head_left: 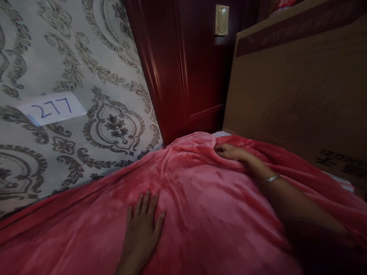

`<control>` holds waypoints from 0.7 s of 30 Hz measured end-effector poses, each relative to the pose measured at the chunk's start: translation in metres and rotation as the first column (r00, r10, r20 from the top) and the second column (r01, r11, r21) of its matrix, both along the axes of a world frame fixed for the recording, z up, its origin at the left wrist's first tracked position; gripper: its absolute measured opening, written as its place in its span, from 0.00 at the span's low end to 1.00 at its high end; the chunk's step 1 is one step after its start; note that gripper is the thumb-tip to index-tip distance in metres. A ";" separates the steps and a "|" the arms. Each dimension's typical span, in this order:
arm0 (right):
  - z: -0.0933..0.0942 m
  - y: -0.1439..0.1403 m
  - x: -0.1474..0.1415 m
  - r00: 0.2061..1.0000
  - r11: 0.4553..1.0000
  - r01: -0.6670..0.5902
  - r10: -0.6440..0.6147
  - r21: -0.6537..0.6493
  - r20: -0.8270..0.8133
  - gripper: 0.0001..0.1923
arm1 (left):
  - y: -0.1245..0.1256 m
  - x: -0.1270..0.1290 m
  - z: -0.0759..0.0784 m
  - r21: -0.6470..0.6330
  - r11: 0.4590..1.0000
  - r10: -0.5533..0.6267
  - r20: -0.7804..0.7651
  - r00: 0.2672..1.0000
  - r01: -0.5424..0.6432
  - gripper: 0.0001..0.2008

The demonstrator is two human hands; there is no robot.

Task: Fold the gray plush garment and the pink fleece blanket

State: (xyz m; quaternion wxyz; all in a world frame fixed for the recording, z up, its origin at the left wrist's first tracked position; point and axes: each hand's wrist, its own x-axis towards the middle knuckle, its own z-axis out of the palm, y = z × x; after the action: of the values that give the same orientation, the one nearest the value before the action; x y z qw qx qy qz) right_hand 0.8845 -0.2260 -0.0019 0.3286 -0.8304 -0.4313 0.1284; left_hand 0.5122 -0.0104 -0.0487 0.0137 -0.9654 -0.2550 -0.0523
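Observation:
A plush pink-red blanket spreads across the lower part of the view, with folds and creases running through it. Flat on its surface, fingers apart, lies my left hand. Farther off, near the blanket's far end, my right hand has its fingers curled and closed on a fold of the blanket; the fingertips are partly hidden in the cloth. A silver bangle circles my right wrist. A bit of striped cloth shows under the blanket's far edge.
On the left stands a wall with patterned wallpaper, bearing a paper label marked 277. Dark red wooden panelling with a switch plate rises behind the blanket. A large cardboard box stands along the right side.

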 end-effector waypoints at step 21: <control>0.010 -0.054 0.041 0.521 0.542 0.821 -0.839 0.176 0.154 0.13 | 0.001 0.000 -0.002 -0.002 1.000 0.007 0.017 1.000 -0.007 0.29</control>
State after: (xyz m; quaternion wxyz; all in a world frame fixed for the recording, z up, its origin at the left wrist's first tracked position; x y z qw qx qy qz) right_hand 0.9253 -0.2803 0.0084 0.3333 -0.9299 -0.0216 -0.1541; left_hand 0.5120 -0.0093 -0.0509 0.0110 -0.9641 -0.2584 -0.0601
